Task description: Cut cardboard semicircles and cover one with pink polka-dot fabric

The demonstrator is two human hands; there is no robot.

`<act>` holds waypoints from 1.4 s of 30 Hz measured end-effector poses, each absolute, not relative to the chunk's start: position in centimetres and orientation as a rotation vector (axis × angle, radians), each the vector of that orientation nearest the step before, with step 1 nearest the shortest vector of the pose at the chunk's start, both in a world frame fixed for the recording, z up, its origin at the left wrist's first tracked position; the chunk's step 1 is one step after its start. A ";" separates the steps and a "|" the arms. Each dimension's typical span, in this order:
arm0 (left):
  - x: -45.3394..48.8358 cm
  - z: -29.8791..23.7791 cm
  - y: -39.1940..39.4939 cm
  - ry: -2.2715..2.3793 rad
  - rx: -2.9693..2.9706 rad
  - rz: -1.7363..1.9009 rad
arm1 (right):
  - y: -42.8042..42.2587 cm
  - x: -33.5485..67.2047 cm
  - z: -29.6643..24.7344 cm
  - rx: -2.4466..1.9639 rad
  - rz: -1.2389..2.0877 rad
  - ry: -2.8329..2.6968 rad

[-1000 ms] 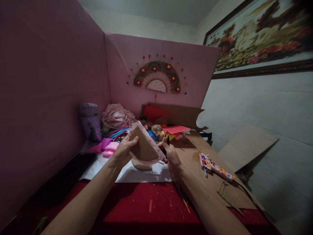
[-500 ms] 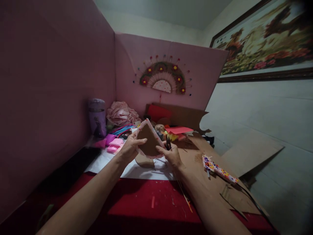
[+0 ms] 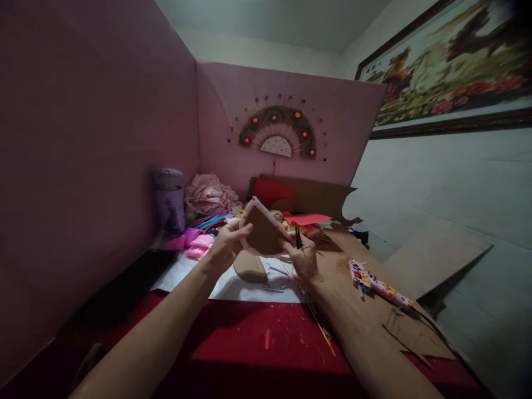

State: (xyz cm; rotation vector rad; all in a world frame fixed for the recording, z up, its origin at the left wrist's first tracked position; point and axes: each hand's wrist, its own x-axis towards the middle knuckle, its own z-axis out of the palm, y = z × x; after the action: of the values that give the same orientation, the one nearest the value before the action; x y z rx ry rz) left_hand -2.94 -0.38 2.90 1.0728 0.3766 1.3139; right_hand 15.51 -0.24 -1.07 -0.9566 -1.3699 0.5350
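Observation:
Both hands hold up a brown cardboard piece edged with pale pink, red-dotted fabric folded over its rim. My left hand pinches its left side, the thumb on the brown face. My right hand grips the lower right corner between thumb and fingers. Dark blades, apparently of scissors, stick up from that same hand; their handles are hidden. Just below the held piece, a rounded cardboard shape lies on a white sheet.
A flowered glue gun with a cord lies on cardboard at the right. Pink packets, a purple tumbler and bunched fabric stand at the left. A decorated fan hangs on the pink panel behind.
The cardboard piece has turned a little clockwise and risen slightly with both hands. More of the rounded cardboard below now shows. The view has shifted a little.

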 end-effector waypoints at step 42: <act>-2.5 2.7 -0.2 0.449 1.253 1.601 | -0.9 15.1 -0.8 -0.858 0.602 -1.352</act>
State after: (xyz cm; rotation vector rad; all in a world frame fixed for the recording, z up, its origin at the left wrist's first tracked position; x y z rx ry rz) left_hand -2.48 -0.16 2.73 1.2533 0.4487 1.6010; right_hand 15.13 -0.93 -0.80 -0.8582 -1.3519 0.6022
